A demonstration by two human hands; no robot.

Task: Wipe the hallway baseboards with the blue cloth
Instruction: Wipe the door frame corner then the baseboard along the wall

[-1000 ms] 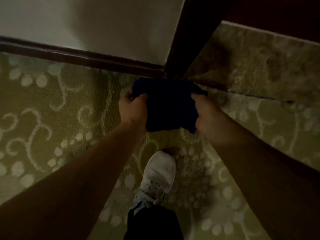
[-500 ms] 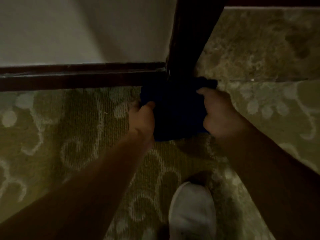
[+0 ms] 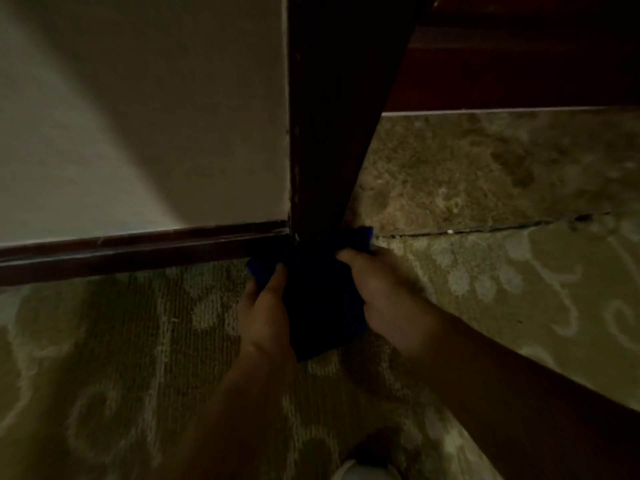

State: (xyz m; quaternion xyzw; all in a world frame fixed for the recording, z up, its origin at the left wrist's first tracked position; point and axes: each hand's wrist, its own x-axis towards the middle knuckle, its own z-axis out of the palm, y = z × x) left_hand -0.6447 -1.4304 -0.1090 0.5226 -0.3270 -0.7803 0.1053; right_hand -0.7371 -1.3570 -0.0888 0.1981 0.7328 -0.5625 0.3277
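A dark wooden door frame (image 3: 329, 133) rises at the corner of the pale wall (image 3: 145, 116), and the dark baseboard (image 3: 138, 249) runs left from its foot along the patterned carpet (image 3: 121, 341). The toe of a white shoe (image 3: 363, 472) shows at the bottom edge. The blue cloth (image 3: 322, 296) lies against the foot of the frame, between the 2 hands. The left hand (image 3: 265, 317) grips its left edge, and the right hand (image 3: 388, 303) grips its right edge, fingers curled.
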